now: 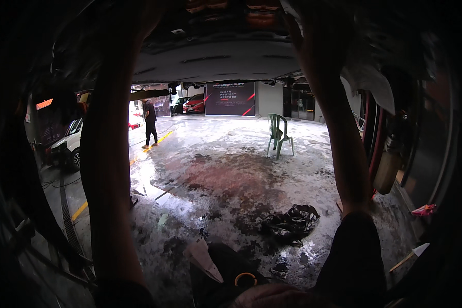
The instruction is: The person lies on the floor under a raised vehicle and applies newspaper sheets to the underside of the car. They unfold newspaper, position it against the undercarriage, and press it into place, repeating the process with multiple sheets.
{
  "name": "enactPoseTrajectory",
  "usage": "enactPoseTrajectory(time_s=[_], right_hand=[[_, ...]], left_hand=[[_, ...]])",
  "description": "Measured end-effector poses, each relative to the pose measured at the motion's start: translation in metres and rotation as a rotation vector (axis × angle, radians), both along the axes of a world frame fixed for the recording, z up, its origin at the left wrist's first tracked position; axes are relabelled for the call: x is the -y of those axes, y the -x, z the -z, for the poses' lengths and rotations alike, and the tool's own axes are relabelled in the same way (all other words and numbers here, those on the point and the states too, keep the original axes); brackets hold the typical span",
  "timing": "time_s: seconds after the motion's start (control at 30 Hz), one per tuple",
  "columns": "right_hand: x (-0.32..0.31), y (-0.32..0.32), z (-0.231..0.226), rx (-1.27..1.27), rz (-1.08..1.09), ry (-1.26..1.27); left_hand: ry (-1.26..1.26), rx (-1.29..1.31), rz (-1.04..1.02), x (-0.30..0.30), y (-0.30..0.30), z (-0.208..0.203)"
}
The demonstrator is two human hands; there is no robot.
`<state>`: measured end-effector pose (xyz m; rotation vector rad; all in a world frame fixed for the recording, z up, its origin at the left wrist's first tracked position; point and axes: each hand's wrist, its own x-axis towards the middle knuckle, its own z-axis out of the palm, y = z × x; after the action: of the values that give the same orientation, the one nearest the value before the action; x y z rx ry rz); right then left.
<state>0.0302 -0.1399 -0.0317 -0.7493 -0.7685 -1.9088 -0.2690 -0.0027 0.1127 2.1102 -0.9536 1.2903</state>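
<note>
Grey car underside (215, 59) overhead, both hands reaching up against it.

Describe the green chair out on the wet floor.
The chair is a pale green moulded plastic one with a slatted back, no arms and four splayed legs. It stands upright and empty on the wet, stained concrete floor, its seat turned toward the right of the view. Nothing touches it but the floor; the black crumpled sheet lies well nearer the camera.

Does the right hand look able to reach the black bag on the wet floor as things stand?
Probably not directly: the right hand is raised to the car underside, while the black bag lies low on the floor, though nothing blocks it.
</note>
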Motion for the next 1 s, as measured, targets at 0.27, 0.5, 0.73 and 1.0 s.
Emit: enactPoseTrajectory(time_s=[0.27,0.5,0.73,1.0], right_hand=[[-0.025,-0.006,-0.069,0.194,-0.25,-0.112],[-0.016,0.002,-0.078,0.336,-0.341,0.078],[-0.008,0.006,-0.046,0.266,-0.313,0.154],[-0.024,-0.005,-0.054,0.063,-0.238,0.103]], left_hand=[[0.133,0.501,-0.459,0.034,-0.01,0.03],[0.024,0.677,-0.741,0.06,-0.021,0.02],[-0.04,0.688,-0.494,0.048,-0.026,0.024],[-0.07,0.566,-0.795,0.038,-0.009,0.013]])
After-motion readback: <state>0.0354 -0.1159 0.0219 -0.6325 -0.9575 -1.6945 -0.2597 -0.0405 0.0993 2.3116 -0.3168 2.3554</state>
